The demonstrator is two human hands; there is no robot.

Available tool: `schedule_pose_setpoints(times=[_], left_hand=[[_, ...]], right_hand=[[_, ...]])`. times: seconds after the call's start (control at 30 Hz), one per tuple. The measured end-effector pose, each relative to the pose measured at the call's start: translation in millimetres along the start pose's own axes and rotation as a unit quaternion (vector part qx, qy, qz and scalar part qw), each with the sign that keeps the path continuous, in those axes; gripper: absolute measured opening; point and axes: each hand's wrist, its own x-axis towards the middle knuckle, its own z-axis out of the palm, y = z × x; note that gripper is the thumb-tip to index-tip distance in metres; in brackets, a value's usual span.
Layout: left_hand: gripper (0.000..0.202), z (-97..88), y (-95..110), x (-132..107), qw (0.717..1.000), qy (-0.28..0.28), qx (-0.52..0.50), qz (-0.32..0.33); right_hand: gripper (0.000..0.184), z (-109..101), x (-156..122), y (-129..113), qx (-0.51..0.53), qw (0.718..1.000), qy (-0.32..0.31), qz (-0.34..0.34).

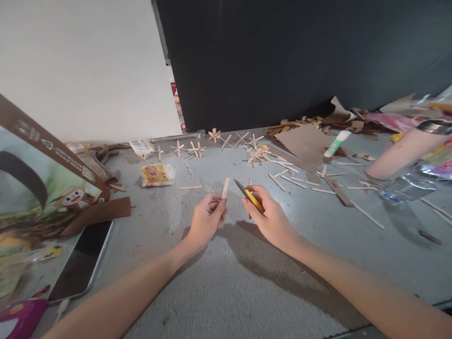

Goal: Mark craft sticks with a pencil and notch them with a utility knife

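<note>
Between the thumb and fingers of my left hand (208, 214) a short wooden craft stick (226, 187) is pinched, its free end pointing up and away from me. My right hand (270, 214) grips a yellow utility knife (254, 201), with the dark blade (240, 187) out and angled toward the stick. A small gap separates blade and stick. Under the right hand a thin reddish item (250, 182) lies partly hidden. Beyond my hands, a loose craft stick (191, 188) rests on the grey table (197, 292), and several star-shaped stick pieces (194, 149) stand farther back.
Loose sticks (293, 181), a glue stick (337, 143) and cardboard (305, 146) are spread at right, near a pink tumbler (406, 148) and a clear bottle (406, 186). At left are a phone (83, 259), a printed paper bag (45, 188) and a small packet (157, 174).
</note>
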Motion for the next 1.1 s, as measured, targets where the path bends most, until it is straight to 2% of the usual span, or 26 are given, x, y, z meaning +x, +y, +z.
schedule_pose_setpoints(times=[0.17, 0.37, 0.53, 0.63, 0.77, 0.87, 1.0, 1.1], left_hand=[[0.04, 0.6, -3, 0, 1.0, -0.003, 0.02, 0.001], [0.035, -2.1, 1, -3, 0.991, -0.037, 0.124, 0.044], [0.038, -4.5, -3, -2, 0.987, -0.034, 0.146, 0.055], [0.032, -3.2, -6, -5, 0.976, -0.028, 0.195, 0.097], [0.024, -1.1, -5, -10, 0.957, -0.054, 0.256, 0.123], [0.028, -1.3, -5, -11, 0.956, -0.039, 0.266, 0.114], [0.03, -1.6, -7, -8, 0.971, -0.005, 0.23, 0.07], [0.032, -0.3, -7, -6, 0.984, 0.017, 0.174, 0.043]], right_hand=[[0.035, 0, 5, 5, 0.069, 0.996, 0.044, 0.03], [0.039, 1, 7, 8, 0.073, 0.996, 0.03, 0.031], [0.042, 2, 6, 10, 0.081, 0.995, 0.028, 0.055], [0.041, 4, 5, 12, 0.116, 0.99, 0.038, 0.068], [0.04, 4, 3, 13, 0.133, 0.988, 0.032, 0.074], [0.037, 2, 3, 11, 0.129, 0.99, 0.011, 0.058], [0.033, -2, 1, 5, 0.15, 0.988, -0.027, 0.03], [0.029, -3, -3, 2, 0.096, 0.993, -0.07, 0.018]])
